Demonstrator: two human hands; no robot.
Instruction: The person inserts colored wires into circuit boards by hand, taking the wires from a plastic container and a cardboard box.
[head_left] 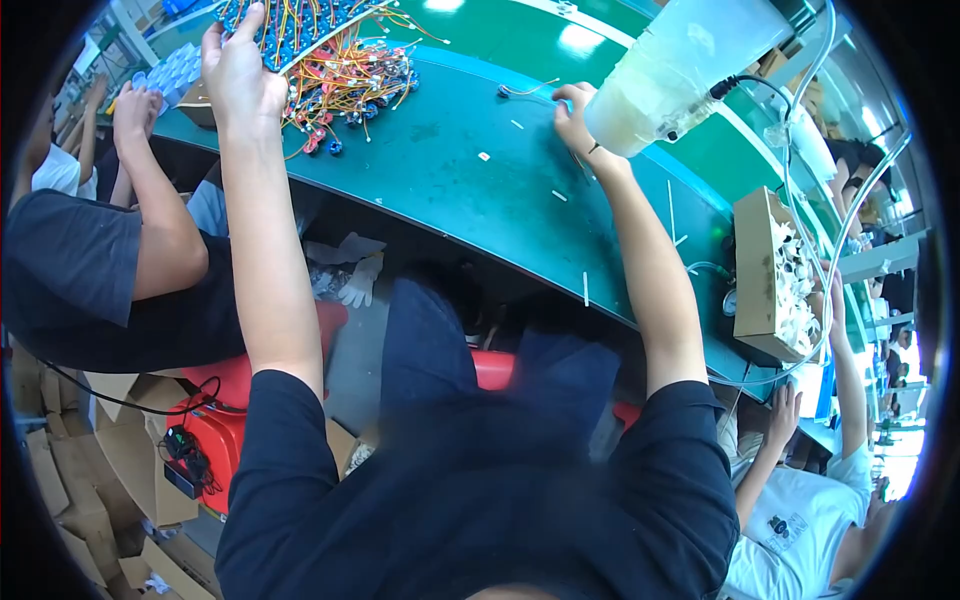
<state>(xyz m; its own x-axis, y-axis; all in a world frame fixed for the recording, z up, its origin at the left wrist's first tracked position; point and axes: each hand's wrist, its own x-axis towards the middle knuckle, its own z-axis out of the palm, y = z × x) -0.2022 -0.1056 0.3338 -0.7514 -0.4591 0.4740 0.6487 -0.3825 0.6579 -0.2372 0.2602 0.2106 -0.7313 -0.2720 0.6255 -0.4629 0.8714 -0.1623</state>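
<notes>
High at the left, my left hand (245, 85) grips the edge of a flat panel (300, 32) covered with rows of small blue parts and orange and red wires. Just beneath the panel lies a loose pile of similar wired parts (355, 85) on the green table. My right hand (577, 122) is over the table farther right, its fingers curled. A translucent whitish plastic vessel (680, 75) hides part of it, and what it holds, if anything, I cannot make out. Beside its fingertips rests a single wired part (504, 91) with a thin orange wire.
Thin white strips (586, 289) are scattered on the green table (450, 170). At the right stands a cardboard box (757, 270) of white pieces, with cables and a clear tube nearby. Co-workers sit on both sides; one arm (165, 220) is close at left. Cardboard boxes (140, 450) lie behind.
</notes>
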